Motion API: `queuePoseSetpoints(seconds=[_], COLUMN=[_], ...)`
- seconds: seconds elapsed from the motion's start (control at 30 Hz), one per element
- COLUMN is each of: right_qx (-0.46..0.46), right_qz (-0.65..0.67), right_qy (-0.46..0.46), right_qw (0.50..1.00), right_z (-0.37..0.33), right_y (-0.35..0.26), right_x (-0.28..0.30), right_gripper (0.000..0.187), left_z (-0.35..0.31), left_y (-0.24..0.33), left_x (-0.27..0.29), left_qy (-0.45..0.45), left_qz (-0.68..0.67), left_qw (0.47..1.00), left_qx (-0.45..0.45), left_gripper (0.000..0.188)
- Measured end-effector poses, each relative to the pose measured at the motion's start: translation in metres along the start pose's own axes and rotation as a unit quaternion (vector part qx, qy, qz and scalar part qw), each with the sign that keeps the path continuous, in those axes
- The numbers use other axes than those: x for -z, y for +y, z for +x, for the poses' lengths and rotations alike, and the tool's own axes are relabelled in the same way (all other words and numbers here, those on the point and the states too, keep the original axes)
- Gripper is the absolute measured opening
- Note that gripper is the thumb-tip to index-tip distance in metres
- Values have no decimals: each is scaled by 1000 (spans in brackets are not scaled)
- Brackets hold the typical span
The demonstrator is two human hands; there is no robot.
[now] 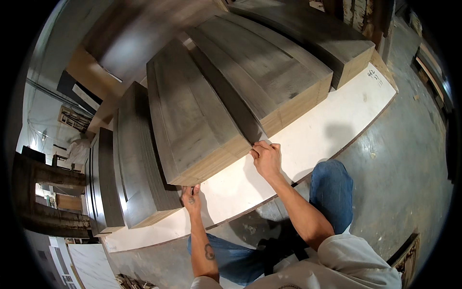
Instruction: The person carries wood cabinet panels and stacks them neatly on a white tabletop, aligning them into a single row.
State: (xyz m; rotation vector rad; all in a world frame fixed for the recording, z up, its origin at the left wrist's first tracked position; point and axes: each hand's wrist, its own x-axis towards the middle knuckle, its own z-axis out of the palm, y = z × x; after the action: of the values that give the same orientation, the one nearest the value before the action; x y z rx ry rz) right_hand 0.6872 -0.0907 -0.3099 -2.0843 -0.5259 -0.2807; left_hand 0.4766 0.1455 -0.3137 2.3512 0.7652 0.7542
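Note:
A tall stack of grey wood-grain panels (192,111), with its layered tan end facing me, lies at the middle of a white board (231,185). My left hand (191,200) grips the stack's near left lower corner, fingers partly hidden beneath it. At the near right corner of the same stack, my right hand (266,156) is closed with curled fingers on the edge, beside the narrow gap to the neighbouring stack (274,72). Both forearms reach in from below.
More panel stacks stand to the left (139,154) and far right (332,38). My jeans-clad knee (332,192) is close to the white board's front edge. A grey concrete floor (409,159) runs along the right. Brown timber pieces (57,219) are at far left.

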Motion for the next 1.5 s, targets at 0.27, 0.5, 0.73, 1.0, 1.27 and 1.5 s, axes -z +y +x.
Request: queuePoseSetpoints(seconds=[0.27,0.5,0.73,1.0,1.27,1.5], right_qx=[25,39,60,14,8,55], right_qz=[-7,-25,-17,15,11,58], right_qy=[3,14,60,-42,-68,-72], right_qw=[1000,999,996,999,998,994], right_z=[-1,-7,-6,-5,-3,3], right_y=[0,0,9,4,5,12], right_x=[1,-2,-1,1,-3,-13], right_gripper=[9,16,28,37,43,47], left_z=[2,1,-8,-7,-2,-6], left_y=[3,0,26,26,30,36], left_x=[3,4,-16,-5,0,-11], left_qy=[-31,-18,69,21,29,93], left_qz=[25,13,-227,-337,-335,-305], left_qw=[999,1000,970,936,935,937], left_qx=[21,14,54,101,116,146], left_gripper=[44,32,53,56,56,60])
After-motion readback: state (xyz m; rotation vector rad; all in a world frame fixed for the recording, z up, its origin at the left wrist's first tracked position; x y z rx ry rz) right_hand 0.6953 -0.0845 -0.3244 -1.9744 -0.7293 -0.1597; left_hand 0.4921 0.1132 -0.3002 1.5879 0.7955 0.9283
